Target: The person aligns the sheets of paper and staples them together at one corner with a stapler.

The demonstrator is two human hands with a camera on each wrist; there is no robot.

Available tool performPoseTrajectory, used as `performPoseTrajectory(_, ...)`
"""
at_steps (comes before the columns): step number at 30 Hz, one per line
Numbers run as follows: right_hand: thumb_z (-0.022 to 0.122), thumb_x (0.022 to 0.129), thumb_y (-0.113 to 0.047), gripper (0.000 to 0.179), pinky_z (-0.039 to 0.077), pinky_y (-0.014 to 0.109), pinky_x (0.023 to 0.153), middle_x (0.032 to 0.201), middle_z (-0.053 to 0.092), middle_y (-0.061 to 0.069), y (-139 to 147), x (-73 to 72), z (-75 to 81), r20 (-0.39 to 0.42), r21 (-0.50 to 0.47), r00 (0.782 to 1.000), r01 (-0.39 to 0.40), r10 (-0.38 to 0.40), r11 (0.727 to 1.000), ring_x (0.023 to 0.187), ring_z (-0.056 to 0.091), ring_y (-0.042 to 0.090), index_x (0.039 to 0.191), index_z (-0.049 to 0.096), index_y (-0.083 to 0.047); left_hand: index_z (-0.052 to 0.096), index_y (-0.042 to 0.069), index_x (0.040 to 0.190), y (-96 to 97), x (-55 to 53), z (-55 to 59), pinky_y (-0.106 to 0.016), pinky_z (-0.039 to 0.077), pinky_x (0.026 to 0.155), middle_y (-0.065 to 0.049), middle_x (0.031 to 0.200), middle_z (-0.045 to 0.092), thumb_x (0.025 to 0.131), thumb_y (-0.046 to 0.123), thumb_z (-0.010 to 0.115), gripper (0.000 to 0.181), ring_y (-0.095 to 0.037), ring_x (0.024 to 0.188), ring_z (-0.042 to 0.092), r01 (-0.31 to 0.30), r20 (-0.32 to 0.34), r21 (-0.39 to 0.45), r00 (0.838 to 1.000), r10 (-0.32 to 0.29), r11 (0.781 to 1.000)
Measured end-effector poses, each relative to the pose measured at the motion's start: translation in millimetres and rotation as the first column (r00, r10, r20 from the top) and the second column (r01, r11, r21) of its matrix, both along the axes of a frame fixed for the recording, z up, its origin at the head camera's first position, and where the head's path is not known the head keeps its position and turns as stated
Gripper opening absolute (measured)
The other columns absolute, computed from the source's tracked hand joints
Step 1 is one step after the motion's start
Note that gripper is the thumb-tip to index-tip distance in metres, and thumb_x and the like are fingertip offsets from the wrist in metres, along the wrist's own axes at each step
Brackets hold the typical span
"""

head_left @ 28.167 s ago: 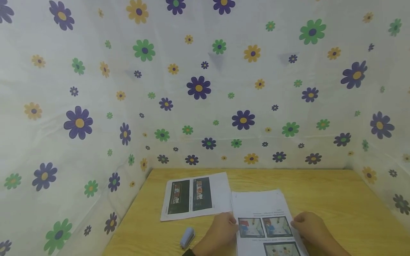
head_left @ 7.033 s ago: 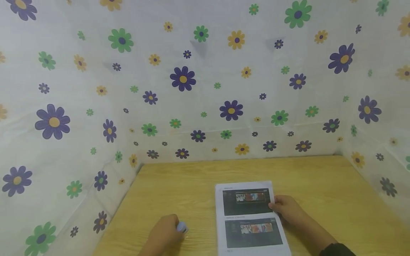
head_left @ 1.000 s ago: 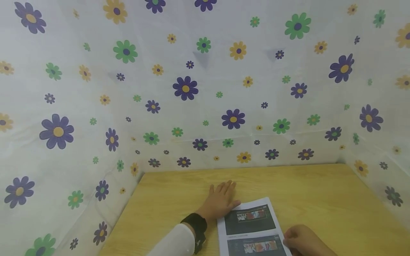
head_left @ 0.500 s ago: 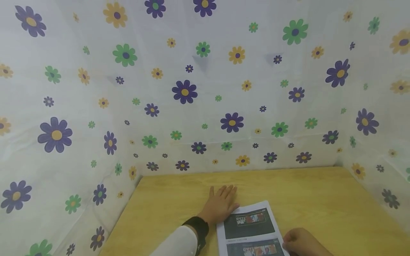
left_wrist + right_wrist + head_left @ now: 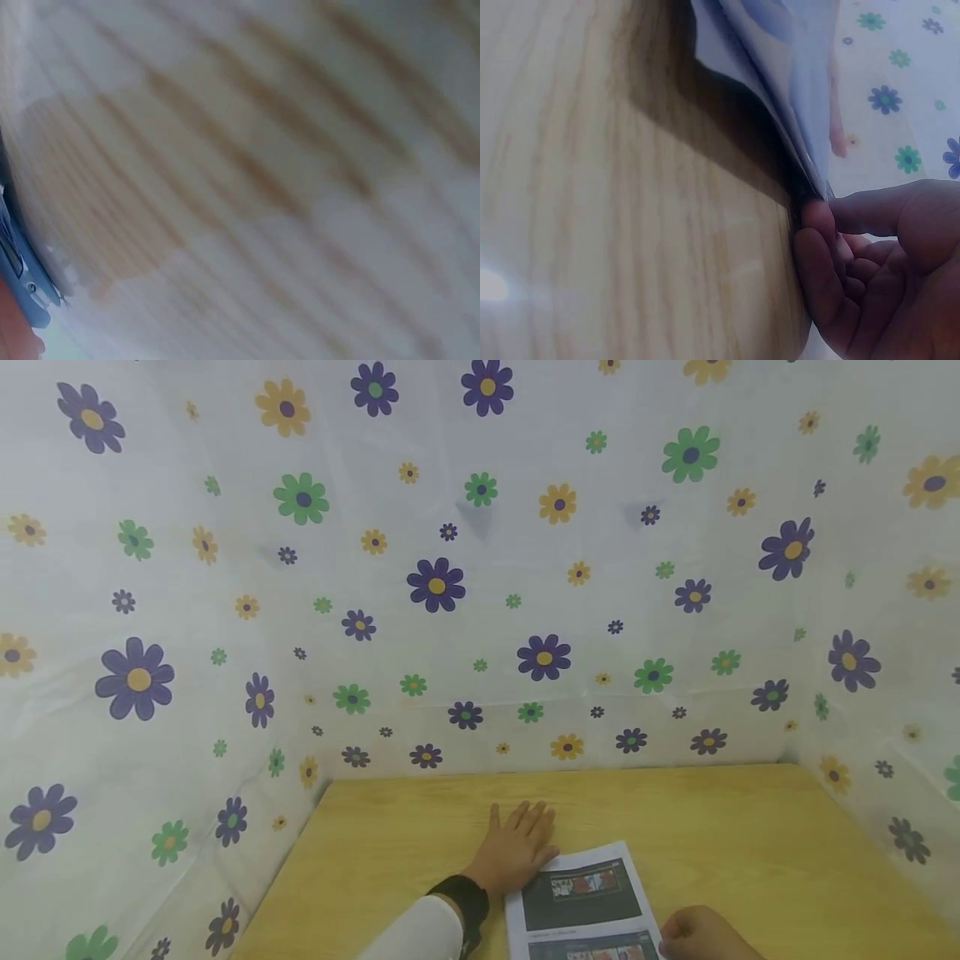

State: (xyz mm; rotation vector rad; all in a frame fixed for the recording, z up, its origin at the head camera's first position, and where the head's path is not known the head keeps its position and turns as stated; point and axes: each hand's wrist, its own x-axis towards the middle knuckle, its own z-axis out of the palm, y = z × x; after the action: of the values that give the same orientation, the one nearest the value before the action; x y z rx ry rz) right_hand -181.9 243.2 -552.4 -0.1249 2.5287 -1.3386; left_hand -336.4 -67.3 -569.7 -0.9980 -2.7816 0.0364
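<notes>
A stack of printed sheets [image 5: 572, 918] with dark pictures lies at the lower middle of the head view, cut off by the frame. My left hand [image 5: 512, 853] lies with fingers straight and spread on the table, its thumb side at the stack's top left corner. My right hand [image 5: 697, 933] pinches the right edge of the stack between thumb and index finger. In the right wrist view, the sheets [image 5: 776, 52] bend up off the table above the right hand [image 5: 877, 277]. A blue stapler [image 5: 26, 274] shows at the left wrist view's left edge, beside some skin; the head view hides it.
The wood-grain table [image 5: 750, 843] extends around the sheets on both sides and behind them. A white flower-patterned sheet [image 5: 495, 627] hangs as walls at the back and sides. A black band [image 5: 467, 906] sits on the left wrist.
Two separate groups of paper are now one stack. Seven seconds ago my left hand held the stapler; now it lies flat by the corner. Over the last second, both hands stay nearly still.
</notes>
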Motion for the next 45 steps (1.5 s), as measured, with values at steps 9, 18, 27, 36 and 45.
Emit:
performPoseTrajectory(9, 0.069, 0.084, -0.006, 0.005, 0.050, 0.035, 0.062, 0.072, 0.064, 0.001, -2.0, 2.1, -3.5, 0.022, 0.020, 1.000, 0.021, -0.021, 1.000, 0.068, 0.058, 0.019, 0.081, 0.068, -0.001, 0.026, 0.022, 0.163, 1.6, 0.0, -13.8, -0.077, 0.014, 0.115, -0.005, 0.169, 0.027, 0.105, 0.066, 0.013, 0.074, -0.033, 0.154, 0.027, 0.026, -0.050, -0.031, 0.998, -0.028, 0.999)
performPoseTrajectory(18, 0.068, 0.085, -0.005, 0.007, 0.051, 0.036, 0.063, 0.071, 0.064, 0.002, 2.9, 5.0, 8.1, 0.013, 0.006, 1.000, 0.006, -0.006, 1.000, 0.068, 0.058, 0.019, 0.081, 0.067, 0.000, 0.018, 0.023, 0.165, 11.2, -10.5, -18.8, -0.080, 0.011, 0.113, -0.009, 0.171, 0.020, 0.098, 0.077, 0.008, 0.087, -0.035, 0.156, 0.021, -0.017, -0.031, -0.010, 0.999, 0.017, 1.000)
performPoseTrajectory(27, 0.063, 0.093, -0.006, 0.010, 0.060, 0.036, 0.068, 0.080, 0.071, 0.007, -2.9, 6.3, 18.7, 0.179, -0.073, 0.981, 0.088, -0.074, 0.993, 0.073, 0.068, 0.020, 0.093, 0.068, 0.003, 0.004, 0.025, 0.166, -4.5, -26.8, 20.7, -0.075, 0.005, 0.118, -0.007, 0.171, 0.017, 0.093, 0.084, 0.019, 0.094, -0.034, 0.156, 0.020, -0.131, 0.226, 0.197, 0.970, 0.085, 0.972)
performPoseTrajectory(36, 0.063, 0.092, -0.006, 0.010, 0.057, 0.035, 0.065, 0.078, 0.069, 0.006, -6.1, 10.4, 16.0, 0.143, -0.072, 0.987, 0.078, -0.067, 0.994, 0.071, 0.065, 0.019, 0.091, 0.069, 0.002, 0.043, 0.018, 0.154, -49.4, -22.5, 57.2, -0.053, 0.043, 0.110, -0.004, 0.133, 0.067, 0.087, 0.063, 0.069, 0.085, -0.027, 0.126, 0.060, -0.095, 0.423, 0.215, 0.906, -0.005, 0.972)
performPoseTrajectory(45, 0.062, 0.094, -0.006, 0.012, 0.056, 0.035, 0.064, 0.078, 0.069, 0.006, -8.2, 14.8, 15.2, 0.174, -0.060, 0.973, 0.167, -0.154, 0.984, 0.070, 0.065, 0.019, 0.095, 0.069, 0.003, 0.039, 0.019, 0.155, -65.4, -11.2, 55.3, -0.039, 0.054, 0.089, 0.010, 0.096, 0.070, 0.087, 0.038, 0.077, 0.079, -0.006, 0.085, 0.063, 0.000, 0.421, 0.151, 0.905, -0.064, 0.988)
